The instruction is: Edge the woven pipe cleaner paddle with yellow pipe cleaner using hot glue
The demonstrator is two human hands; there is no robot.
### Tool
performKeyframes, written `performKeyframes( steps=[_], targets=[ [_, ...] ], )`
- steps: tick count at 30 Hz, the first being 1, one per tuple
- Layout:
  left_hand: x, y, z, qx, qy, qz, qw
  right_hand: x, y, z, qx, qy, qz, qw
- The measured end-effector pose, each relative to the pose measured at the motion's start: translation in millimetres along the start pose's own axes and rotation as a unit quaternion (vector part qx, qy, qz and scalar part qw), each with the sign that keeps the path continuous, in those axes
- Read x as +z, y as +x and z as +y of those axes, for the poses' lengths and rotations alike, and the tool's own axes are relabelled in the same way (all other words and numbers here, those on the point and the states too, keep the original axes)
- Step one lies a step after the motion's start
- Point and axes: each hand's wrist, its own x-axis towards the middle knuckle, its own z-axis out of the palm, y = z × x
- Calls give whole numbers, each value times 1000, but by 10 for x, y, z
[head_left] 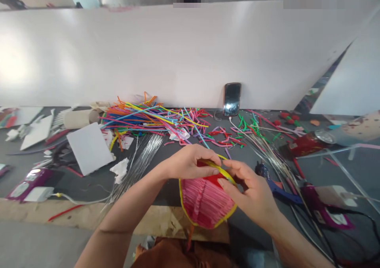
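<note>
Between my hands is a pink and red piece (204,204) built of ribbed pipe cleaners, edged all round with a yellow pipe cleaner. My left hand (192,161) pinches its upper left edge between thumb and fingers. On the upper right, my right hand (249,185) grips the yellow edging, thumb in front and fingers behind. A red area shows between the two thumbs. My fingers hide part of the top edge. The piece hangs above the near edge of the table, its lower end toward me.
A heap of coloured pipe cleaners (142,115) lies ahead, with thin metal wires (139,161) nearer me. A phone (232,99) leans on the white partition (148,54). At right are a blue glue gun (282,191), a red can (311,141) and a purple device (323,210). A white square card (90,149) lies left.
</note>
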Motion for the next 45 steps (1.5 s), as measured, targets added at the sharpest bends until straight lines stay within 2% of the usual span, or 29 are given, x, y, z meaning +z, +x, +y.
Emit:
performKeyframes(
  steps=[4,13,21,25,28,32,38,45],
  targets=[
    [-27,41,28,8,23,-17,1000,3,20,-47,-13,-12,7,1000],
    [-123,14,-40,-98,-77,-60,990,-38,-29,-67,12,32,-39,999],
    [-106,38,-12,-90,-19,-65,994,-30,-115,-66,-22,-5,-20,1000],
    [-167,31,14,-103,-74,-27,992,-19,-114,-69,-28,-14,0,1000],
    [-204,1,16,-81,-83,-6,993,-13,-123,-49,-18,-19,5,1000],
    [-175,-33,0,-1,8,-29,1000,-5,-130,-21,-7,-12,0,1000],
    [-134,-52,-2,-23,60,6,998,-2,-136,-11,-7,-17,-2,1000],
    [-113,-18,-1,25,63,-6,998,13,-139,3,-11,-16,-3,1000]
  ],
)
